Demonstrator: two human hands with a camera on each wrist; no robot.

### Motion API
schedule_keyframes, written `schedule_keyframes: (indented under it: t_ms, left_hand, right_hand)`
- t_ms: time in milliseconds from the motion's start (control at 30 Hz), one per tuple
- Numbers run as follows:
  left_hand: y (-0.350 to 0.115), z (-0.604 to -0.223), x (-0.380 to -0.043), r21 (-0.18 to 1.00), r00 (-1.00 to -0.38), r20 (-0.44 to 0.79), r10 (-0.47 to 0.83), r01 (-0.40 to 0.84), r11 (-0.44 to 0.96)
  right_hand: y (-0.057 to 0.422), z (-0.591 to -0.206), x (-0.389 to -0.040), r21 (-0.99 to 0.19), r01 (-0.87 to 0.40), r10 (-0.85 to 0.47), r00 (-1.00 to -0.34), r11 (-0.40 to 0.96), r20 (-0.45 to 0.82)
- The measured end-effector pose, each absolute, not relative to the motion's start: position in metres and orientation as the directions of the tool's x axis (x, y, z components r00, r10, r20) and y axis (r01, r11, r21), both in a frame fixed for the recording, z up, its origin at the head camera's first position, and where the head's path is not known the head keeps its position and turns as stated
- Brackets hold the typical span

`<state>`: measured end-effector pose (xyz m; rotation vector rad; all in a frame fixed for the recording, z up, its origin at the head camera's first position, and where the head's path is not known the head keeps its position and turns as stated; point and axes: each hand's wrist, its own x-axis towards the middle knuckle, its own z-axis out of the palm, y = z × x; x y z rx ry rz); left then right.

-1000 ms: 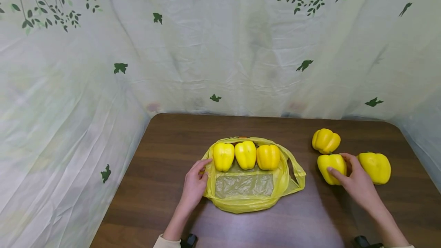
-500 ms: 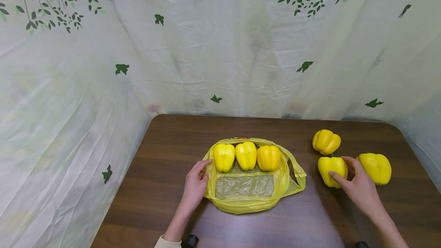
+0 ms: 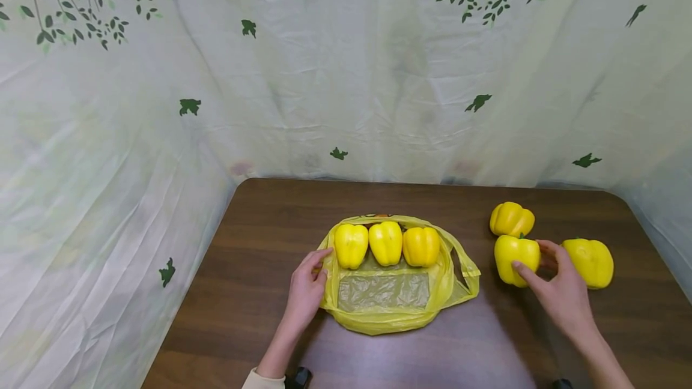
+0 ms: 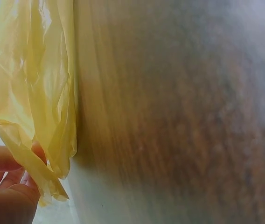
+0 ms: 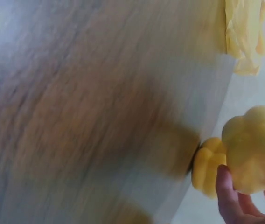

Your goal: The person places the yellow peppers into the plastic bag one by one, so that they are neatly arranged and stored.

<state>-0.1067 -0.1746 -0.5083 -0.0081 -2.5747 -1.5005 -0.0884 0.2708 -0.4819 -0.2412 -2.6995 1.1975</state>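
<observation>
A yellow plastic bag point(image 3: 378, 320) lies spread on the table, its mouth facing up. Three yellow bell peppers stand in a row along its far side, the middle one point(image 3: 385, 244) close between the others. At the bag's left edge my left hand point(image 3: 307, 287) pinches the plastic; the left wrist view shows thumb and fingers on a fold of the bag point(image 4: 39, 107). My right hand point(image 3: 564, 287) grips another yellow bell pepper point(image 3: 516, 260) between thumb and fingers. In the right wrist view this pepper point(image 5: 256, 151) is raised above the tabletop.
Two more yellow bell peppers rest on the brown wooden table point(image 3: 270, 221): one behind point(image 3: 511, 221) the held pepper, one to the right point(image 3: 589, 263) of my right hand. A pale cloth with leaf prints point(image 3: 367, 77) hangs behind the table.
The pepper in my right hand first shifted slightly toward me, then rose and moved a little away and left. My left hand and the bag have stayed put.
</observation>
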Motion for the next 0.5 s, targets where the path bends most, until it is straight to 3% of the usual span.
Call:
schedule_keyframes:
  t_ms: [500]
  left_hand:
    - [-0.174,-0.508,-0.108,0.864,-0.987,0.149,-0.066,0.098,0.493]
  right_hand:
    - [0.239,-0.487,-0.085,-0.837,-0.019,0.302,-0.928,0.547,0.218]
